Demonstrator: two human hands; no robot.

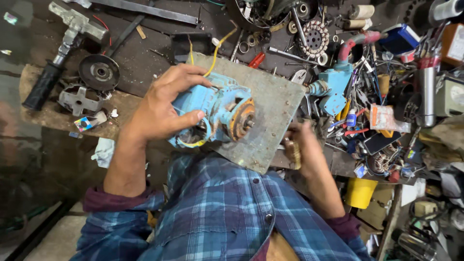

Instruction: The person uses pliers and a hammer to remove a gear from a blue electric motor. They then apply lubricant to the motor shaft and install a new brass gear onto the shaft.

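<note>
The left hand (162, 113) is wrapped around a blue motor (212, 113), thumb pressed along its near side. The right hand (302, 145) is curled at the right edge of the grey plate (273, 104) under it; a brass-coloured piece seems pinched there. The plate overhangs the counter (145, 63); if loosened, both could tip lapward. The motor's hub is rusted, and yellow wires trail out.

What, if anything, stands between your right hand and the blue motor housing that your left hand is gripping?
The grey metal plate: the right hand is at its lower right edge, partly behind it, while the left hand grips the blue motor housing on its face.
</note>
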